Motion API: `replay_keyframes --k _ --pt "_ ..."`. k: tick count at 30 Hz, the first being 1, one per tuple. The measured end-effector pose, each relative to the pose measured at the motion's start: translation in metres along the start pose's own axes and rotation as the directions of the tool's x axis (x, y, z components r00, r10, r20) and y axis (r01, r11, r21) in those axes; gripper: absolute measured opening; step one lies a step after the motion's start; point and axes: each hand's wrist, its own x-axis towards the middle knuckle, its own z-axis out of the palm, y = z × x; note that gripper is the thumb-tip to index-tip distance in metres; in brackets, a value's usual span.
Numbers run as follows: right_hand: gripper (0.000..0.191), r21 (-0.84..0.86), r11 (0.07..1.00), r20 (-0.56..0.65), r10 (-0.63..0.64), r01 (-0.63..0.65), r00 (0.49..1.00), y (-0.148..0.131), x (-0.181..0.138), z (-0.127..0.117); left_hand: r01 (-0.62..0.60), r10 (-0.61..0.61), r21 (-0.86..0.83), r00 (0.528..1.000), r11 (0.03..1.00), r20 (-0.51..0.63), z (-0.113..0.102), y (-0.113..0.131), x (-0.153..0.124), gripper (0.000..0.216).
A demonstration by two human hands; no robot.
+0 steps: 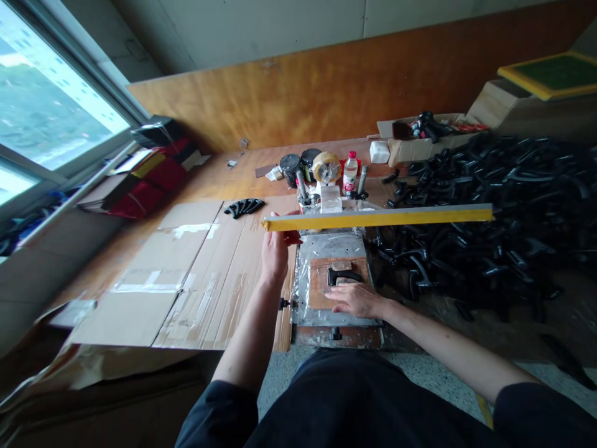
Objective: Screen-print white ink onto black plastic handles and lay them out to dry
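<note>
A long yellow-edged frame (382,217), seen nearly edge-on, is tilted up over a metal base plate (326,246). My left hand (275,252) grips it near its left end, with some fingers hidden behind it. Below, a black curved plastic part (345,275) sits on a wooden block fixture (319,295) fixed to the plate. My right hand (357,300) lies at the near side of this part, fingers stretched out to the left across the fixture. Whether the fingertips press on the part, I cannot tell.
A big heap of black plastic parts (485,249) covers the right of the bench. Several similar parts (244,207) lie in a row on flattened cardboard (140,286). A red-capped bottle (349,174), a tape roll (326,168) and black tubs (290,168) stand behind.
</note>
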Motion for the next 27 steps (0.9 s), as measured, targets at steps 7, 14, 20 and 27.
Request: replay_keyframes --k 7,14,20,27 --pt "0.030 0.073 0.866 -0.549 0.449 -0.495 0.705 0.056 -0.076 -0.094 0.252 -0.262 0.148 0.964 0.956 0.052 -0.040 -0.057 -0.064 0.058" --pt "0.053 -0.200 0.900 -0.556 0.221 -0.386 0.801 0.038 0.026 -0.114 0.343 -0.399 0.381 0.914 0.859 0.077 -0.065 -0.158 -0.088 0.073" --pt "0.026 -0.270 0.861 -0.237 0.375 -0.431 0.896 0.024 0.084 -0.092 0.339 -0.413 0.487 0.910 0.805 0.050 -0.066 -0.176 -0.084 0.066" --pt "0.023 -0.373 0.926 -0.006 0.052 -0.050 0.999 0.008 0.028 -0.059 0.339 -0.419 0.505 0.906 0.794 0.050 -0.070 -0.178 -0.084 0.061"
